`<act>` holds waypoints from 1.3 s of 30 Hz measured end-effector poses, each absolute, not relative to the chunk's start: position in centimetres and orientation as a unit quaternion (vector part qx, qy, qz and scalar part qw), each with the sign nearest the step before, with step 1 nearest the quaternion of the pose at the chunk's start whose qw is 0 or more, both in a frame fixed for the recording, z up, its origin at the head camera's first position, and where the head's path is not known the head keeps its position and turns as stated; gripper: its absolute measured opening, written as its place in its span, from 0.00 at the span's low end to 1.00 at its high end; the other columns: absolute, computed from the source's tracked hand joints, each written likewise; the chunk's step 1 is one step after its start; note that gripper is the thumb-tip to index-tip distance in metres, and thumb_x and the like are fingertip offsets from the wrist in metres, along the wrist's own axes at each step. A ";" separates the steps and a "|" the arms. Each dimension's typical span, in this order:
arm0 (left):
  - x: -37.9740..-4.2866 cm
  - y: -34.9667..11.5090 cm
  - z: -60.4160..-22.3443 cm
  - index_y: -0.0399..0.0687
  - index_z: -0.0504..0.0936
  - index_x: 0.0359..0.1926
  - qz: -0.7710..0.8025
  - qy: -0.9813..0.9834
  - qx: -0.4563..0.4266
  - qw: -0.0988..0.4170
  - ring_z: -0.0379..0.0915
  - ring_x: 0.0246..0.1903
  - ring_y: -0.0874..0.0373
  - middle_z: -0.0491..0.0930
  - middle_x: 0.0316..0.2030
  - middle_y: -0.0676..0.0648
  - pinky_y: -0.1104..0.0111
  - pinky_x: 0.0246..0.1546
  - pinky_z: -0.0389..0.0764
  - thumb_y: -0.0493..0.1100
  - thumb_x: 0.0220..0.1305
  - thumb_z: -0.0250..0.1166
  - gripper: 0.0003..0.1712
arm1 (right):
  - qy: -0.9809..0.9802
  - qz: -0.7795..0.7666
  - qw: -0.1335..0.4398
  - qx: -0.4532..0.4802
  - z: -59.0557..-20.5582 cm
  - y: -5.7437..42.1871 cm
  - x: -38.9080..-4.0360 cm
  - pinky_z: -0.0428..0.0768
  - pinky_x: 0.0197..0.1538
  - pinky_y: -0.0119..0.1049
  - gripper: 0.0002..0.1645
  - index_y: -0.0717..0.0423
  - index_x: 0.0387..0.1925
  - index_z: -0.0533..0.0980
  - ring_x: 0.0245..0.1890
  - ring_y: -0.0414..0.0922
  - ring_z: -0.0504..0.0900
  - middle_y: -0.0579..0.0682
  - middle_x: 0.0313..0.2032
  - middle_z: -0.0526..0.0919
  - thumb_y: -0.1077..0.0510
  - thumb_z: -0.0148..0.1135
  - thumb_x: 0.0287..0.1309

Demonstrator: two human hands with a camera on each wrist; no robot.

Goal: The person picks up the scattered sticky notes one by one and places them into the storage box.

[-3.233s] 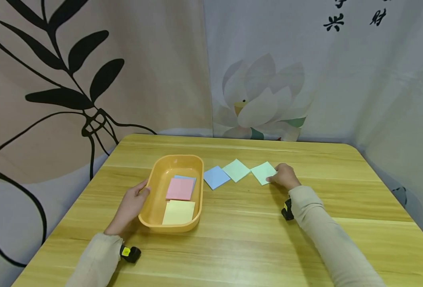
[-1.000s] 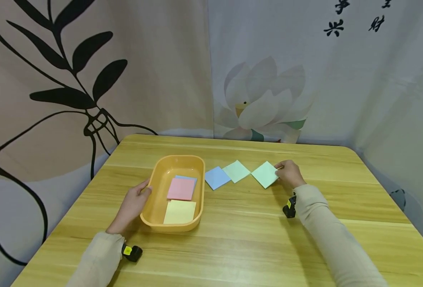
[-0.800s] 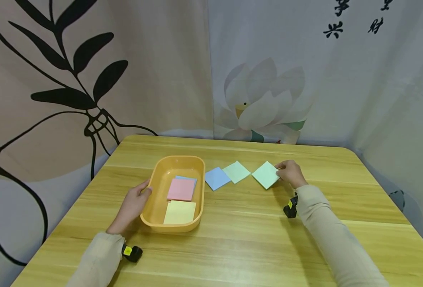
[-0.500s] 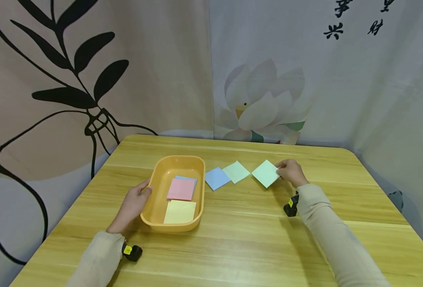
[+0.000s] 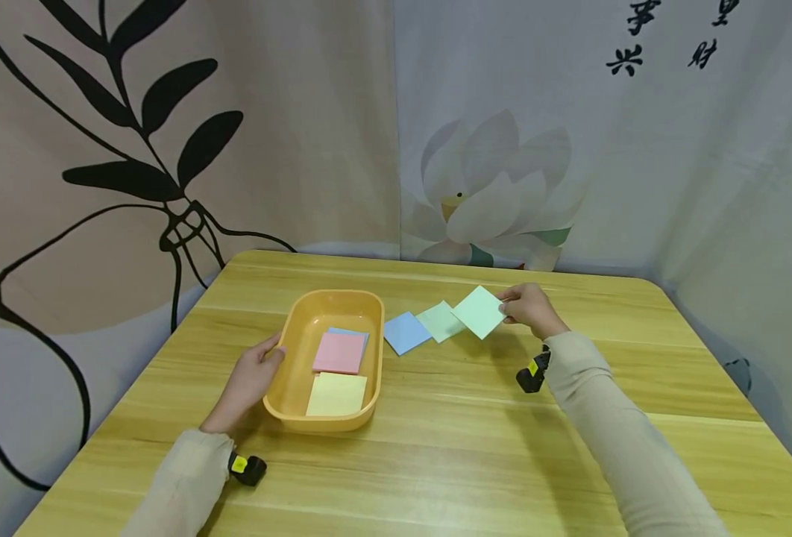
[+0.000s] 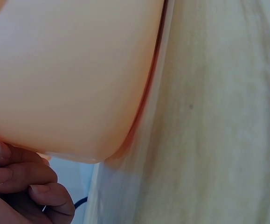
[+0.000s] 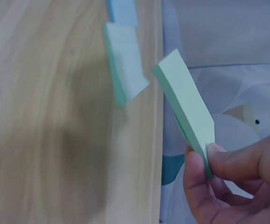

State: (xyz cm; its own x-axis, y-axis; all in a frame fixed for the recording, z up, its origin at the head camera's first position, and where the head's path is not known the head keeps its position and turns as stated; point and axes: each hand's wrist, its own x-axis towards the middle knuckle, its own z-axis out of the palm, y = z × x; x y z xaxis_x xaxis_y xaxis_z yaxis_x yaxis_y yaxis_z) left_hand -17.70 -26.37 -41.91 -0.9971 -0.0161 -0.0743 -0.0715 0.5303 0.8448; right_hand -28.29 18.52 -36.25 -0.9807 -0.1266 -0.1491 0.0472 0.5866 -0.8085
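Observation:
My right hand (image 5: pixel 533 307) pinches a pad of light green sticky notes (image 5: pixel 479 312) by one corner, raised above the table; in the right wrist view the pad (image 7: pixel 186 107) stands edge-on between thumb and fingers. My left hand (image 5: pixel 249 379) grips the left rim of a yellow plastic tray (image 5: pixel 295 328); its curled fingers (image 6: pixel 23 177) show at the rim in the left wrist view. Inside the tray lie a pink pad (image 5: pixel 338 352), a blue pad (image 5: pixel 364 334) partly under it, and a pale yellow pad (image 5: pixel 337 395).
On the wooden table (image 5: pixel 450 455), a blue pad (image 5: pixel 406 333) lies beside the tray's right rim. Another green pad (image 5: pixel 439 322) lies corner to corner with it, partly hidden by the raised pad. A printed curtain (image 5: pixel 315 134) hangs behind the table.
My right hand has lifted the green pad off the table and moved it left, so it now overlaps the other green pad in view. The left hand and tray have stayed put.

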 end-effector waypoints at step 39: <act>-17.7 -26.4 -42.2 0.40 0.54 0.73 0.465 0.885 -0.020 0.010 0.66 0.60 0.38 0.57 0.69 0.32 0.53 0.54 0.73 0.50 0.76 0.43 0.31 | 0.859 -0.477 0.126 -0.136 -33.1 4.1 -28.9 0.83 0.46 0.45 0.18 0.69 0.53 0.77 0.33 0.45 0.81 0.64 0.51 0.79 0.69 0.56 0.62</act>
